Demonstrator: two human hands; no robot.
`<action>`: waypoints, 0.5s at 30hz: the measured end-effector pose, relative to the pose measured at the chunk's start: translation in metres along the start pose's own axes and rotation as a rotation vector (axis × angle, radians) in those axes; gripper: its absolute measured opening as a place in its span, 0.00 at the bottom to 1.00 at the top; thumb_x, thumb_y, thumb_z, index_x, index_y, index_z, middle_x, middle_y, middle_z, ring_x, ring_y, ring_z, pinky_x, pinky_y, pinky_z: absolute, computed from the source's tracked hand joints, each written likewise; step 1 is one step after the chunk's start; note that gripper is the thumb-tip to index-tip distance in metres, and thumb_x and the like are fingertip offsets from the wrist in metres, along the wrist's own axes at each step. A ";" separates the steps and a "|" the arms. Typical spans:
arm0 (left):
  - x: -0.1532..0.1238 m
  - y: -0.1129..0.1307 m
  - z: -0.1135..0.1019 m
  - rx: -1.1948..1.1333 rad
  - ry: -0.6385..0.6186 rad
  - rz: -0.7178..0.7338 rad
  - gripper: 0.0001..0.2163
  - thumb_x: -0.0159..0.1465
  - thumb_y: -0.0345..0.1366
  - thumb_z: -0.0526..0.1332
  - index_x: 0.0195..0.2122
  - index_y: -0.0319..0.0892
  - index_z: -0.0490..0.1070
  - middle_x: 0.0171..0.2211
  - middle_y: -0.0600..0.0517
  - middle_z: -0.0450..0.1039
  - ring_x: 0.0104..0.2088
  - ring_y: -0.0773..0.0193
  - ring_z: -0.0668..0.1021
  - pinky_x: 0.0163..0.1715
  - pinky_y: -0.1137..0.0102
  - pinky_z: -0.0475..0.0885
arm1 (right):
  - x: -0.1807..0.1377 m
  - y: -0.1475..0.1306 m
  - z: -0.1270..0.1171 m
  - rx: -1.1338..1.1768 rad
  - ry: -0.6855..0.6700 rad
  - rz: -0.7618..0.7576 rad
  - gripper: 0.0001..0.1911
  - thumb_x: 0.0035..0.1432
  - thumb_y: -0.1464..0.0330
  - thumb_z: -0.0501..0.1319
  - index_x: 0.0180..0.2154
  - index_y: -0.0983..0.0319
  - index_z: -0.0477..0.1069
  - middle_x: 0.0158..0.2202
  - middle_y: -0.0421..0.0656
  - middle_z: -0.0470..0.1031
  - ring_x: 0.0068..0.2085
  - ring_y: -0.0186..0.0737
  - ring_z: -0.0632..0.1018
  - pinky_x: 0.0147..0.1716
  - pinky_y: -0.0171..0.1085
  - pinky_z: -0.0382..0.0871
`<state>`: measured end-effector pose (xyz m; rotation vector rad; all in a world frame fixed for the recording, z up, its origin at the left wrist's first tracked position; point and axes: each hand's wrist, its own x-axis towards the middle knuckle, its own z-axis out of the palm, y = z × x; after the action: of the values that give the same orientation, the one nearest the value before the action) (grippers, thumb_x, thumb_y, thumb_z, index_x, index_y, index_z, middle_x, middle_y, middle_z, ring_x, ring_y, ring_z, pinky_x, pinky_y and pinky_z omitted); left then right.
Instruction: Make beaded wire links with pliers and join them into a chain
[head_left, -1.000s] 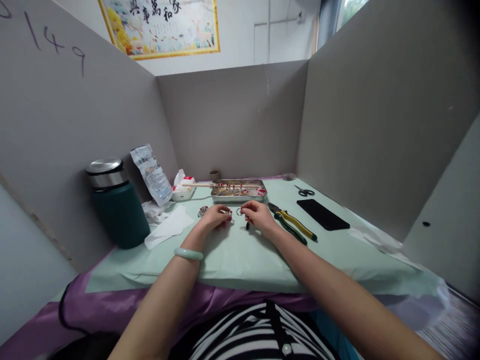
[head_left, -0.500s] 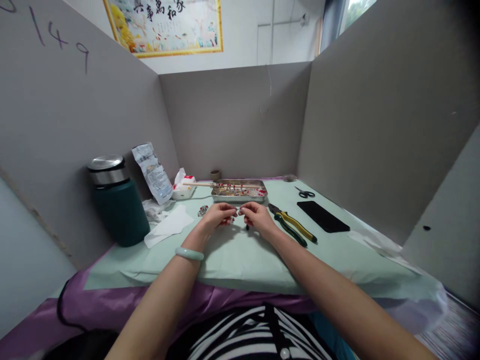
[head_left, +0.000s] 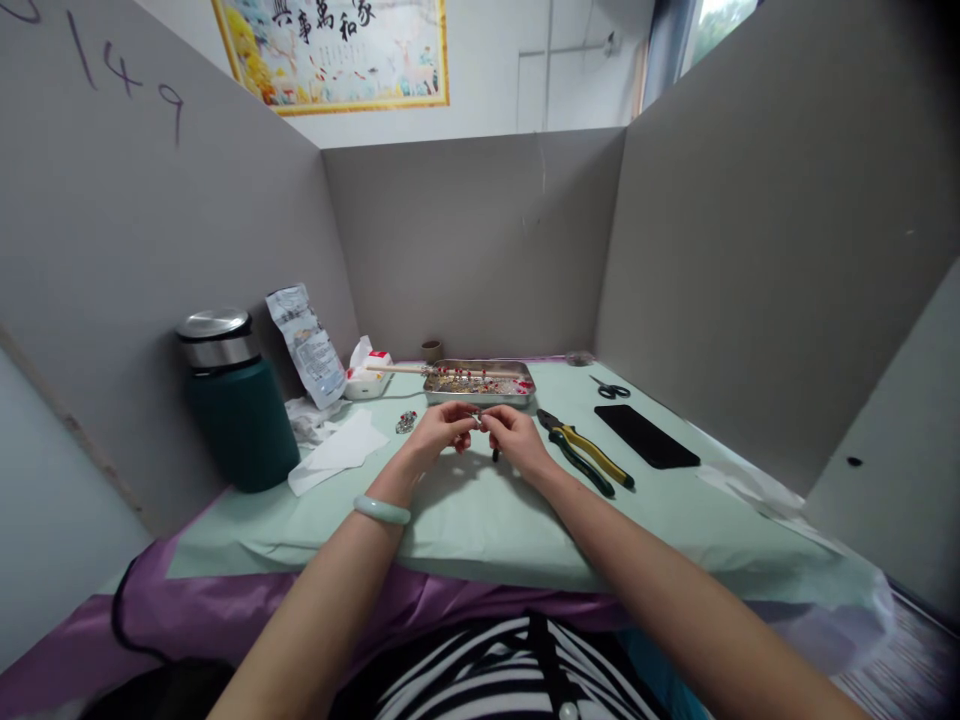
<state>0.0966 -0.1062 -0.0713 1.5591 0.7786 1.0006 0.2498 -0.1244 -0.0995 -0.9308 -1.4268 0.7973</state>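
My left hand (head_left: 439, 430) and my right hand (head_left: 511, 432) meet fingertip to fingertip just above the pale green mat (head_left: 480, 510). Both pinch one tiny silver and red piece (head_left: 475, 421) between them; it is too small to name. A jade bangle (head_left: 382, 510) circles my left wrist. Just behind the hands stands a metal tray (head_left: 480, 383) filled with small red and silver bits, with a wooden stick (head_left: 405, 369) lying across its left rim. Another small beaded piece (head_left: 406, 421) lies on the mat left of my left hand.
Yellow-handled pliers (head_left: 589, 449), a black phone (head_left: 646, 435) and small scissors (head_left: 611, 388) lie to the right. A dark green flask (head_left: 234, 400), a printed packet (head_left: 308, 343), white tissues (head_left: 337, 450) and a small box (head_left: 367, 380) stand left. Grey partition walls enclose three sides.
Both hands have lifted slightly off the mat and come together, the fingertips now touching around the small piece. Nothing else has moved.
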 end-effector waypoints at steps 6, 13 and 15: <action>0.003 -0.008 -0.005 -0.057 0.003 -0.007 0.13 0.54 0.39 0.67 0.35 0.35 0.70 0.30 0.49 0.73 0.21 0.71 0.73 0.21 0.73 0.68 | -0.002 -0.005 -0.003 -0.232 0.033 -0.034 0.15 0.58 0.59 0.52 0.32 0.62 0.71 0.28 0.42 0.74 0.24 0.35 0.70 0.26 0.34 0.64; 0.004 -0.006 -0.009 -0.261 0.042 -0.120 0.10 0.53 0.33 0.68 0.31 0.34 0.69 0.30 0.48 0.73 0.21 0.71 0.74 0.20 0.74 0.69 | -0.011 -0.007 -0.010 -1.170 0.107 0.107 0.22 0.57 0.55 0.55 0.42 0.67 0.72 0.45 0.57 0.72 0.49 0.56 0.68 0.46 0.49 0.59; 0.004 -0.003 -0.008 -0.295 0.037 -0.136 0.10 0.53 0.32 0.69 0.31 0.34 0.69 0.30 0.48 0.73 0.21 0.71 0.74 0.20 0.74 0.69 | -0.013 -0.006 -0.011 -1.216 0.018 0.172 0.26 0.54 0.53 0.57 0.45 0.67 0.71 0.47 0.58 0.70 0.51 0.58 0.67 0.46 0.50 0.59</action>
<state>0.0906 -0.0988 -0.0729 1.2225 0.7170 0.9972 0.2597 -0.1390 -0.0990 -1.9672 -1.8113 -0.0704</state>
